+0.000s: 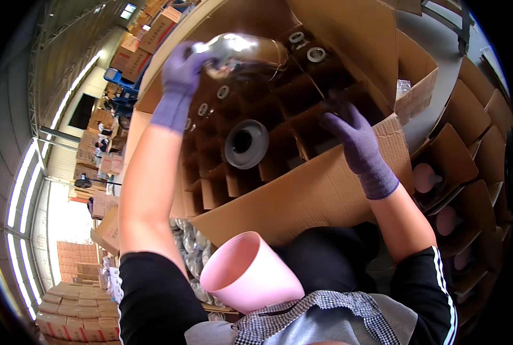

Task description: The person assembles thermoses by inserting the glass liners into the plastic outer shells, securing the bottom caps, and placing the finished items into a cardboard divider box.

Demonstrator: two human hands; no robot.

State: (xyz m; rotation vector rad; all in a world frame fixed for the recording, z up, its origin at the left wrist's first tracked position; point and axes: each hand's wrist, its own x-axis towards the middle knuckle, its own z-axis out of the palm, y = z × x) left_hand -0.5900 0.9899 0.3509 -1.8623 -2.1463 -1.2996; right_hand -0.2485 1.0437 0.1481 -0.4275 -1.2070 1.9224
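Observation:
My left hand (pixel 184 69), in a purple glove, grips one end of a shiny silvered glass bottle (pixel 248 53). The bottle lies nearly level above a large open cardboard box (pixel 302 187) that cardboard dividers split into cells. Over the box's right part hovers my right hand (pixel 354 129), gloved alike, its dark fingertips stretched out and apart near a divider, with nothing seen in them. A round grey piece (pixel 246 145) with a dark central hole sits among the cells. White-ringed tops (pixel 316 54) show in several other cells.
A pink open-ended plastic cylinder (pixel 250 270) leans near my lap. Clear-wrapped items (pixel 190 247) lie beside the box at left. On the right, open cartons (pixel 449 155) hold pink pieces (pixel 426 177). Stacked cartons (pixel 78 313) stand farther off at left.

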